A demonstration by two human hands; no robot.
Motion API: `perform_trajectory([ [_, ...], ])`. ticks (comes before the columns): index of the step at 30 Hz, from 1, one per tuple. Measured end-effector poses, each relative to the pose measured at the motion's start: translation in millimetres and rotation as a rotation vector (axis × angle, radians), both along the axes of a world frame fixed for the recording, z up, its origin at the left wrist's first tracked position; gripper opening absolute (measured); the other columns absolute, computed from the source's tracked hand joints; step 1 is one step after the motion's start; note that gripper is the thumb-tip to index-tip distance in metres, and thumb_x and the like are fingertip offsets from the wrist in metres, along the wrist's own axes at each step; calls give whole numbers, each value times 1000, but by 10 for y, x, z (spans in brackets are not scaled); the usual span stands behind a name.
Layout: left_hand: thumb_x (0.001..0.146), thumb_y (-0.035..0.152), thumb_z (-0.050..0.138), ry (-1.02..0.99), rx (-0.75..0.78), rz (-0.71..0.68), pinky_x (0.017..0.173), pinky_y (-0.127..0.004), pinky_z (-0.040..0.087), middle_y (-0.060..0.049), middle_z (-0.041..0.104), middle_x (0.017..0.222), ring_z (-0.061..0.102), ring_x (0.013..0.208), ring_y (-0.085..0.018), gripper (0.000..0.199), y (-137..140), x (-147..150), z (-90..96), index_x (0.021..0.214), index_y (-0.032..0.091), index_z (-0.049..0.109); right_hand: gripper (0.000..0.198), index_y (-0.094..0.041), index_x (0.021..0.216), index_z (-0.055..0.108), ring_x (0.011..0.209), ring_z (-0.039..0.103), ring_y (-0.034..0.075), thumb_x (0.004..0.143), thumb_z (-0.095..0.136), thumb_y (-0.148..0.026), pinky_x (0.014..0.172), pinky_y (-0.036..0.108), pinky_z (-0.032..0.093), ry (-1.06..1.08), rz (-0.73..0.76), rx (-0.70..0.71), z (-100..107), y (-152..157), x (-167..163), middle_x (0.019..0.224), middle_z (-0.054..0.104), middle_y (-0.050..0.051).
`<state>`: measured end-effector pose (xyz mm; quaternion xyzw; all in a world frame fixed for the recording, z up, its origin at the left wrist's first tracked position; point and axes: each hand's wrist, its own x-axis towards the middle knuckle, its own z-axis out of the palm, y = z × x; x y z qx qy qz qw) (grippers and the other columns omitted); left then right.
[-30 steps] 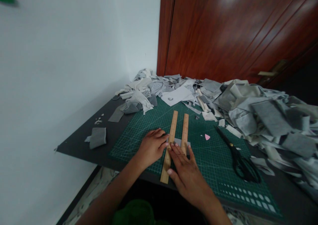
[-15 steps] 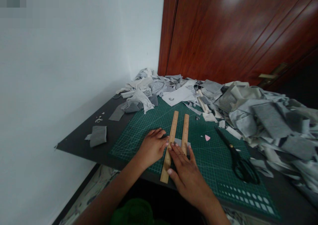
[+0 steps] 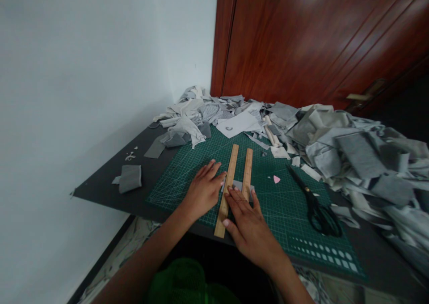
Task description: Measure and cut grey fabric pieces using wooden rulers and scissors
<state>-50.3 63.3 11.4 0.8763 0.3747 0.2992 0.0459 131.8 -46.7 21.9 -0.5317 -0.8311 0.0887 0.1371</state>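
Two wooden rulers lie side by side on a green cutting mat (image 3: 278,214): a left ruler (image 3: 232,165) reaching to the mat's near edge, and a right ruler (image 3: 247,167). A small grey fabric piece (image 3: 238,185) shows between and beside them, partly covered. My right hand (image 3: 246,219) presses flat with its fingers spread, fingertips on the left ruler and over the lower end of the right one. My left hand (image 3: 204,190) rests on the mat just left of the left ruler, fingers stretched out and apart, fingertips close to its edge.
Black scissors (image 3: 313,201) lie on the mat's right side, near a pink triangular scrap (image 3: 276,179). A large fabric heap (image 3: 355,147) covers the right and back of the table. A grey folded cloth (image 3: 130,179) sits at the left. Wall and door stand behind.
The whole view has shifted slightly. My left fingers have straightened and spread a little beside the left ruler; my right hand still presses on the rulers.
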Motion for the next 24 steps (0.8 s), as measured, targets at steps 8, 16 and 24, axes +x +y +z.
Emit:
perform_trajectory([
  [8,98,6,42,-147,-63,-260,120,-50,42,-12,45,159,34,152,-26,49,-156,160,-3,143,22,55,64,-9,159,33,156,24,30,104,47,-38,128,63,5,16,1,16,28,19,-26,163,38,20],
  [16,110,36,30,-230,-499,-303,122,-45,38,-11,47,158,44,146,-22,49,-161,209,41,154,19,44,68,-10,160,31,157,22,28,103,50,-41,129,58,1,92,-11,-14,93,35,-33,164,37,19],
  [24,110,42,27,-165,-432,-252,120,-45,41,-8,58,149,52,141,-21,50,-177,345,77,147,22,53,75,-10,160,30,159,12,29,102,50,-51,128,59,-3,119,26,-53,175,22,59,167,31,20],
])
